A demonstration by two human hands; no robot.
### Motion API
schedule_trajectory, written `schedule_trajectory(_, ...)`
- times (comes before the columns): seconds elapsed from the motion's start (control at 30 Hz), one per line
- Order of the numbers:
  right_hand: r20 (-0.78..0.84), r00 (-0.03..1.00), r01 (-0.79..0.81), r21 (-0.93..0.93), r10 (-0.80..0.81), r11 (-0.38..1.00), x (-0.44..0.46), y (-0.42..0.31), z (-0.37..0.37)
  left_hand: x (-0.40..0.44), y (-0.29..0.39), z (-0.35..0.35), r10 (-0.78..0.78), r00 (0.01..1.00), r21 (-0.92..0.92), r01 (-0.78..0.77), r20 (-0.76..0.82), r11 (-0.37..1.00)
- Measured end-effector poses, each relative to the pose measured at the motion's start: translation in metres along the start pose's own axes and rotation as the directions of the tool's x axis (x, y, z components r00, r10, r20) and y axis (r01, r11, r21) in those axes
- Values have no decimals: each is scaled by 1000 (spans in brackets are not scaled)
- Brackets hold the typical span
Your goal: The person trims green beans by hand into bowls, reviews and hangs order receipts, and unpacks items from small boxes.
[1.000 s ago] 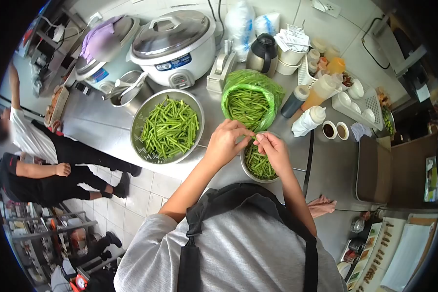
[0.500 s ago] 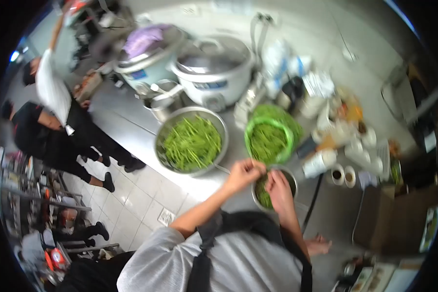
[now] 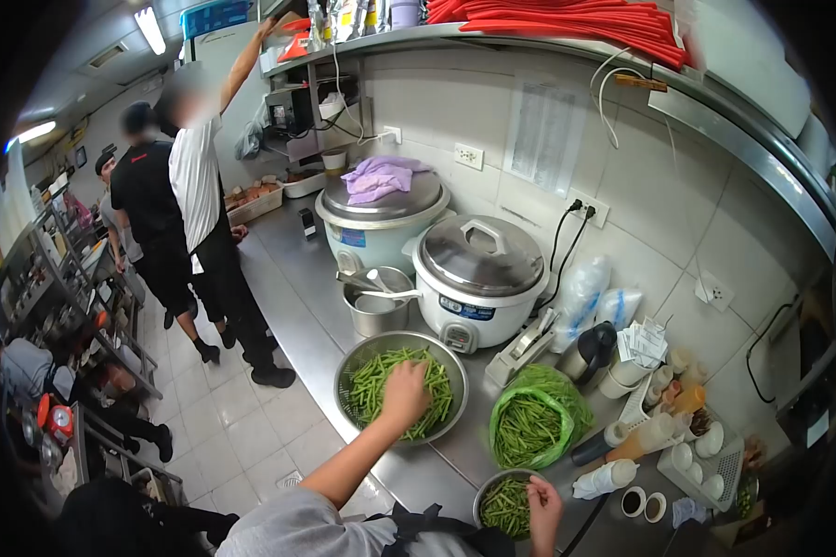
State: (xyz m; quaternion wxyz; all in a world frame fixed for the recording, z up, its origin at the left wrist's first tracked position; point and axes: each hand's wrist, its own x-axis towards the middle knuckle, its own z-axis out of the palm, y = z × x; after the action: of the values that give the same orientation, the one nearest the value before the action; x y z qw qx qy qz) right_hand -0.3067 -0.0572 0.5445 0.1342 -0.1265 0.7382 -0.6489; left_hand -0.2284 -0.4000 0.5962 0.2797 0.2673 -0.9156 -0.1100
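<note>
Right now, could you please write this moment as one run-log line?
left hand: at green beans in colander | right hand: at edge of small bowl | small bowl: beans inside | green bag: open, beans inside

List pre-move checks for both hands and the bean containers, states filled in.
1. Left hand at the cut green beans in the perforated colander: ok.
2. Its grip on any beans: cannot tell, fingers hidden.
3. Right hand at the rim of the small metal bowl: ok.
4. Right hand empty: cannot tell.
5. Colander upright on the steel counter: ok.
6. Green plastic bag open, beans showing: ok.
</note>
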Motion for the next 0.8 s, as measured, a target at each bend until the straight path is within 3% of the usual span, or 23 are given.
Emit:
schedule_trajectory(0.07, -28, 997, 71, -123, -75, 990, 0, 6, -6, 17, 33, 15, 102, 995, -201, -101, -4, 974)
schedule_trajectory(0.17, -47, 982, 153, -354, -181, 923, 1, -6, -15, 29, 95, 47, 370, 913, -370, -288, 171, 883)
schedule_trajectory(0.2, -72, 987, 108, -363, -143, 926, 0, -8, -19, 31, 112, 64, 442, 874, -420, -331, 201, 845)
schedule_trajectory(0.3, -158, 984, 19, -356, -80, 934, -4, -13, -25, 39, 147, 115, 601, 781, -372, -514, 169, 773)
schedule_trajectory(0.43, -240, 963, 28, -350, -119, 936, -12, -19, -25, 45, 167, 148, 655, 723, -153, -638, 219, 755)
schedule_trajectory(0.53, -246, 955, 66, -365, -165, 929, -15, -13, -30, 53, 169, 160, 658, 702, -155, -643, 271, 750)
schedule_trajectory(0.63, -261, 957, 47, -295, -128, 954, -18, -10, -26, 57, 171, 160, 701, 713, -201, -682, 35, 703)
schedule_trajectory(0.73, -260, 952, 73, -325, -164, 943, -18, -15, -21, 50, 180, 132, 761, 640, -438, -717, -105, 542)
schedule_trajectory(0.77, -252, 948, 95, -356, -194, 930, -18, -19, -19, 44, 180, 119, 806, 591, -534, -691, -31, 487)
schedule_trajectory(0.8, -254, 952, 78, -334, -170, 939, -18, -23, -16, 40, 179, 121, 808, 586, -540, -660, 65, 523)
